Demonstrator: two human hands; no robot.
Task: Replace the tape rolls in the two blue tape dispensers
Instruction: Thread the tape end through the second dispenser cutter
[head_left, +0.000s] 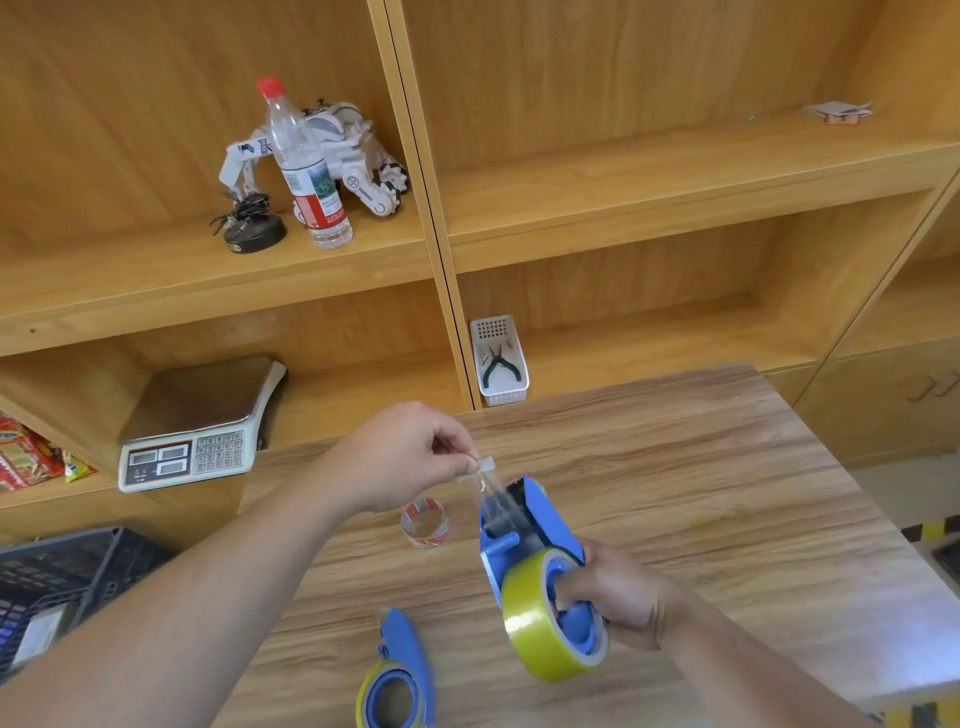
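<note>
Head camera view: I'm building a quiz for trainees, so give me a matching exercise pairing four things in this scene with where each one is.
Things:
1. Blue tape dispenser with yellow roll
2. Second blue tape dispenser
3. Empty tape core
4. Green-handled pliers

Places:
A. In the white basket on the shelf
B. Lying on the table near the bottom edge of the view
C. Held up in the right hand, with the left hand pinching its tape end
D. Standing on the table between the two forearms

Pairs: 1-C, 2-B, 3-D, 4-A

a water bottle, toy robot, scale and pliers basket sit on shelves.
</note>
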